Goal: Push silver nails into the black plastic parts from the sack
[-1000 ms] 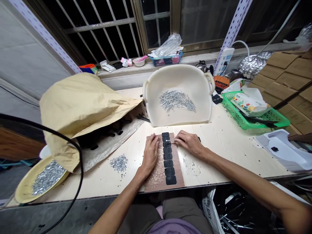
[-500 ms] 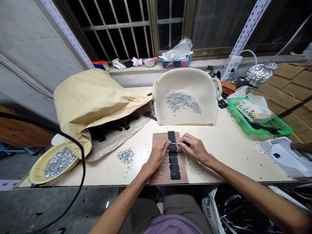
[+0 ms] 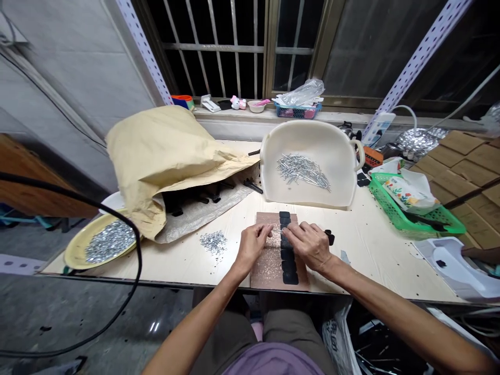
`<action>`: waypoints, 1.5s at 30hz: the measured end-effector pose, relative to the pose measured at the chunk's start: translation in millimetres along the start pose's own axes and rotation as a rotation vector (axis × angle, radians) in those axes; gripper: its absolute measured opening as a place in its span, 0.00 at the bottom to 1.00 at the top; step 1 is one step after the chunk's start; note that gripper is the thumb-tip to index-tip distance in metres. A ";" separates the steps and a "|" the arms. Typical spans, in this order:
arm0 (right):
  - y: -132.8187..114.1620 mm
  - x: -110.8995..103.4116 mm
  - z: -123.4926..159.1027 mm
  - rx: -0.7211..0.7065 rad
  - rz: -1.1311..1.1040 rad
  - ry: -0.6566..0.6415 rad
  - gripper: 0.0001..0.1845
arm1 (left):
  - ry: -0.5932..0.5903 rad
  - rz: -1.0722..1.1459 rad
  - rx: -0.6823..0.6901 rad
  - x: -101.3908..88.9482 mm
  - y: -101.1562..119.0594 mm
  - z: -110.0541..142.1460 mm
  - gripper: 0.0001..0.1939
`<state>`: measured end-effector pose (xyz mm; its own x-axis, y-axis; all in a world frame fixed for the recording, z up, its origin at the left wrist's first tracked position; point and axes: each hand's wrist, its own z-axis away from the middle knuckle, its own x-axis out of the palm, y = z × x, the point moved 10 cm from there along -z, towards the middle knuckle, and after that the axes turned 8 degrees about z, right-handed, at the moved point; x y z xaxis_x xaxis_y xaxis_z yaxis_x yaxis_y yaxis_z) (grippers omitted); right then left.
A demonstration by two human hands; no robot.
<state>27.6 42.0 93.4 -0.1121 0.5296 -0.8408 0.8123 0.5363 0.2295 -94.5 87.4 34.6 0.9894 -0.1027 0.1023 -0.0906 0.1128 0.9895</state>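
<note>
My left hand [image 3: 252, 246] is closed in a pinch on one end of a thin metal pin [image 3: 276, 230]. My right hand [image 3: 309, 244] is closed at the pin's other end, its fingers over the row. A small black piece [image 3: 330, 237] juts out beyond the knuckles of that hand, apparently held in it; its grip is hidden. Beneath both hands lies a brown board [image 3: 266, 271], sprinkled with pale crumbs. A column of black rounded pads [image 3: 288, 254] runs down the board, partly covered by my right hand.
A whitish basin [image 3: 308, 135] behind the board holds many metal pins [image 3: 302, 171]. Small metal bits [image 3: 213, 242] lie left of the board, and more fill a yellow bowl [image 3: 74, 255]. A paper sack [image 3: 164, 140] spills black parts. A green basket [image 3: 414, 224] stands right; a black cable [image 3: 138, 250] hangs at left.
The view has shifted, so the table things appear farther right. My right hand has turned palm-down over the pads, and the black piece now shows at its outer side. My left hand still pinches the pin.
</note>
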 end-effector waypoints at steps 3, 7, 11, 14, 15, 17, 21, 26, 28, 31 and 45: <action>-10.4 -5.3 -5.2 -0.095 -0.059 0.040 0.13 | -0.189 0.278 -0.337 2.4 -25.0 11.0 0.18; 6.3 -15.5 -15.4 0.099 -0.169 0.122 0.10 | -0.152 0.483 -0.467 -18.6 -38.7 18.5 0.17; -1.7 -10.8 -23.2 0.226 -0.251 0.038 0.11 | 0.048 0.500 -0.270 -39.4 -33.6 14.3 0.21; -16.5 -6.5 -25.3 0.246 -0.239 -0.001 0.13 | 0.100 0.540 -0.183 -34.5 -28.8 15.1 0.22; -19.6 -4.7 -25.3 0.252 -0.225 -0.009 0.13 | 0.105 0.559 -0.179 -31.2 -28.3 15.6 0.22; -23.0 -0.4 -25.0 0.264 -0.198 -0.030 0.13 | 0.104 0.592 -0.181 -24.9 -27.4 16.2 0.23; -21.0 4.7 -24.7 0.285 -0.169 -0.058 0.13 | 0.097 0.636 -0.133 -19.0 -20.3 15.8 0.24; -16.0 1.4 -24.4 0.292 -0.142 -0.040 0.11 | 0.107 0.641 -0.063 -15.6 -14.0 15.8 0.23; -14.5 0.7 -23.4 0.293 -0.131 -0.042 0.12 | 0.117 0.628 -0.059 -14.8 -15.3 14.8 0.23; -11.2 1.4 -20.3 0.305 -0.124 -0.049 0.12 | 0.115 0.594 -0.069 -13.3 -20.3 11.2 0.21; 5.9 19.2 -0.2 0.399 -0.174 -0.116 0.13 | 0.095 0.113 0.071 -10.2 -13.7 -0.5 0.18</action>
<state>30.2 55.6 78.7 -0.2207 0.3646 -0.9046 0.9466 0.3034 -0.1087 -103.3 87.4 19.9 0.9783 0.0007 0.2070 -0.2068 0.0478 0.9772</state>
